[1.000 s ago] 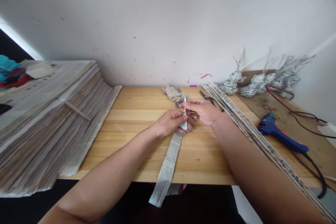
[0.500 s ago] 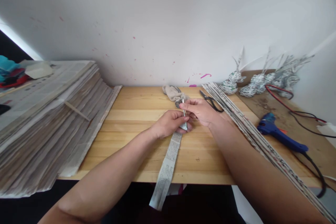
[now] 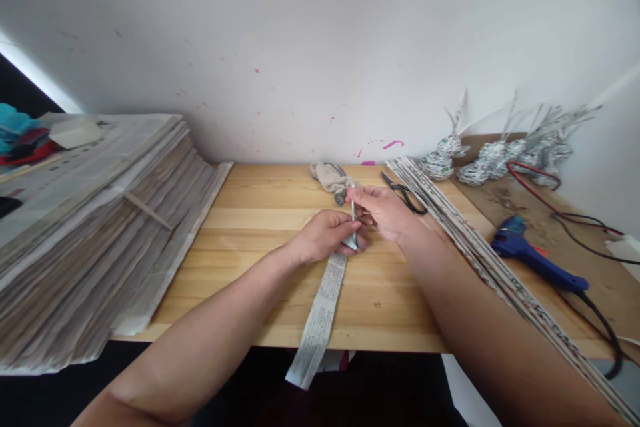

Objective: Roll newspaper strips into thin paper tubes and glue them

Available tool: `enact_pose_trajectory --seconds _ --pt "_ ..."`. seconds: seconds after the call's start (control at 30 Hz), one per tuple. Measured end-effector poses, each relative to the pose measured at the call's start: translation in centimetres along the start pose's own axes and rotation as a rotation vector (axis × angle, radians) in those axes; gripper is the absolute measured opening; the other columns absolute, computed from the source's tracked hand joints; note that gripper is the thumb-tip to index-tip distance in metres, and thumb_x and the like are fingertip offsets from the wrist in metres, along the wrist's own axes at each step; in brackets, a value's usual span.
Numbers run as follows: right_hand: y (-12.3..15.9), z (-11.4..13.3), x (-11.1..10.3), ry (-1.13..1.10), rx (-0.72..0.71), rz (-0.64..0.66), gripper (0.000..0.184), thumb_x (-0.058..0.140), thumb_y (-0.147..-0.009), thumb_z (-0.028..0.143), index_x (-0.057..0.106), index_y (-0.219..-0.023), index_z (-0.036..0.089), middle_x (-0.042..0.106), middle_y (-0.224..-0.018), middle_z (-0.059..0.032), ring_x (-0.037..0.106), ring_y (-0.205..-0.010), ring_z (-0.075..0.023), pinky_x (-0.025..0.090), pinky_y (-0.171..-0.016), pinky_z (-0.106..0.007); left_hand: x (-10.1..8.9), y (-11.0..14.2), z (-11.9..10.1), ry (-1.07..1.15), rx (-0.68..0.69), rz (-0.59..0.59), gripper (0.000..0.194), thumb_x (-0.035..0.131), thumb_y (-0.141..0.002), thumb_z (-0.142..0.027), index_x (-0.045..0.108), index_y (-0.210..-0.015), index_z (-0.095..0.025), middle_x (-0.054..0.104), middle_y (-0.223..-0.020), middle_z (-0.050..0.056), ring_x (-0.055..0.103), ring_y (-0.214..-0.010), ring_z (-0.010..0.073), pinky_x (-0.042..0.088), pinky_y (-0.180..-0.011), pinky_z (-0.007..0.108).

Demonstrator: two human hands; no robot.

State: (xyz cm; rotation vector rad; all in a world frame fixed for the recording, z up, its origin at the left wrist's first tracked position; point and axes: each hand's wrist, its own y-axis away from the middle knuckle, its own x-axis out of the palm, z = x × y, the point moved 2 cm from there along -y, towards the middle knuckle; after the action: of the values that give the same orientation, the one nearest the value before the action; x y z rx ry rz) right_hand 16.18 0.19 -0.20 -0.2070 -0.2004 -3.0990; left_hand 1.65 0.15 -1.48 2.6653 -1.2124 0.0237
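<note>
The paper strip lies slightly farther in than earlier, its near end overhanging the table. Left hand pinches its fold, right hand its slim far end, seemingly for tautness; contact is partly hidden.

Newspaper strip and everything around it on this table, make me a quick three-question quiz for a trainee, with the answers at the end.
1. Which hand is nearer the scissors?
2. True or false: the loose end of the newspaper strip reaches past the near edge of the table.
3. Choose the body colour of the glue gun: A red, B blue, C green.

Key: 1. The right hand. 2. True. 3. B.
</note>
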Motion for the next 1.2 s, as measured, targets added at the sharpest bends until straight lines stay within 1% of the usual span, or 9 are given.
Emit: enact_pose_trajectory --seconds 0.07,0.13,0.27,0.33,0.5,0.67,0.87,1.07,1.2 --pt "0.03 -0.01 -0.09 0.022 0.013 0.094 0.048 0.076 -0.068 0.057 0.072 -0.086 0.013 0.051 -0.051 0.0039 0.039 -0.042 -0.0056 0.024 -0.039 -0.021 -0.01 0.03 -0.1 0.011 -0.01 -0.001 0.045 0.068 -0.079 -0.053 0.069 -0.092 -0.01 0.072 -0.082 0.011 0.068 -0.077 0.0173 0.056 -0.07 0.029" --pt "0.05 -0.05 -0.15 0.028 0.033 0.114 0.048 0.078 -0.067 0.054 0.073 -0.088 0.012 0.053 -0.052 0.0029 0.04 -0.042 -0.006 0.025 -0.039 -0.022 -0.06 0.0 -0.09 0.018 -0.01 -0.002 0.046 0.068 -0.078 -0.054 0.069 -0.092 -0.01 0.072 -0.082 0.011 0.069 -0.077 0.0177 0.056 -0.07 0.029" --pt "-0.01 -0.12 -0.16 0.006 0.041 -0.025 0.041 0.085 -0.058 0.05 0.067 -0.07 0.014 0.044 -0.044 0.0065 0.032 -0.037 -0.005 0.02 -0.035 -0.022 -0.17 -0.18 0.23 0.038 -0.003 0.003 0.048 0.071 -0.074 -0.056 0.07 -0.089 -0.01 0.072 -0.082 0.011 0.068 -0.076 0.0174 0.057 -0.07 0.03" --pt "-0.04 -0.11 -0.21 0.004 0.034 -0.038 0.042 0.084 -0.059 0.052 0.066 -0.068 0.015 0.043 -0.043 0.0067 0.032 -0.037 -0.0047 0.02 -0.035 -0.022 -0.19 -0.22 0.31 0.049 -0.011 0.003 0.048 0.072 -0.074 -0.056 0.07 -0.089 -0.01 0.072 -0.082 0.011 0.068 -0.076 0.0173 0.057 -0.07 0.03" --pt "0.06 0.04 -0.27 0.027 0.042 0.119 0.043 0.079 -0.067 0.051 0.073 -0.086 0.013 0.057 -0.052 0.0017 0.043 -0.041 -0.0062 0.027 -0.039 -0.021 -0.14 -0.16 0.12 0.064 -0.024 -0.014 0.043 0.07 -0.077 -0.051 0.07 -0.093 -0.011 0.072 -0.081 0.01 0.069 -0.075 0.0166 0.057 -0.067 0.029" --pt "0.06 -0.11 -0.16 0.004 0.05 -0.016 0.039 0.085 -0.058 0.047 0.063 -0.065 0.016 0.047 -0.043 0.0063 0.034 -0.034 -0.005 0.021 -0.035 -0.022 -0.06 -0.15 0.25 0.085 -0.06 -0.01 0.038 0.071 -0.079 -0.047 0.07 -0.091 -0.011 0.072 -0.08 0.01 0.069 -0.074 0.0169 0.057 -0.067 0.029" --pt "0.01 -0.22 -0.5 0.036 0.059 0.166 0.046 0.077 -0.07 0.052 0.073 -0.093 0.012 0.06 -0.056 0.0 0.046 -0.044 -0.007 0.029 -0.041 -0.021 -0.21 0.01 -0.06 0.096 -0.042 -0.028 0.036 0.068 -0.082 -0.045 0.069 -0.096 -0.011 0.072 -0.081 0.01 0.069 -0.076 0.017 0.057 -0.068 0.029" --pt "-0.2 -0.03 -0.61 -0.012 0.021 -0.006 0.038 0.084 -0.061 0.046 0.068 -0.071 0.014 0.045 -0.047 0.0063 0.032 -0.041 -0.004 0.019 -0.038 -0.021 -0.25 0.0 0.1 0.099 -0.072 0.008 0.039 0.072 -0.078 -0.047 0.07 -0.09 -0.01 0.072 -0.081 0.01 0.069 -0.074 0.017 0.057 -0.067 0.029" --pt "-0.16 0.03 -0.76 -0.031 0.02 0.043 0.04 0.08 -0.066 0.051 0.071 -0.077 0.014 0.05 -0.055 0.0029 0.041 -0.048 -0.0063 0.023 -0.039 -0.02 -0.22 0.06 0.01 0.112 -0.078 0.002 0.042 0.073 -0.076 -0.05 0.07 -0.088 -0.01 0.072 -0.079 0.01 0.069 -0.073 0.0175 0.056 -0.065 0.028"
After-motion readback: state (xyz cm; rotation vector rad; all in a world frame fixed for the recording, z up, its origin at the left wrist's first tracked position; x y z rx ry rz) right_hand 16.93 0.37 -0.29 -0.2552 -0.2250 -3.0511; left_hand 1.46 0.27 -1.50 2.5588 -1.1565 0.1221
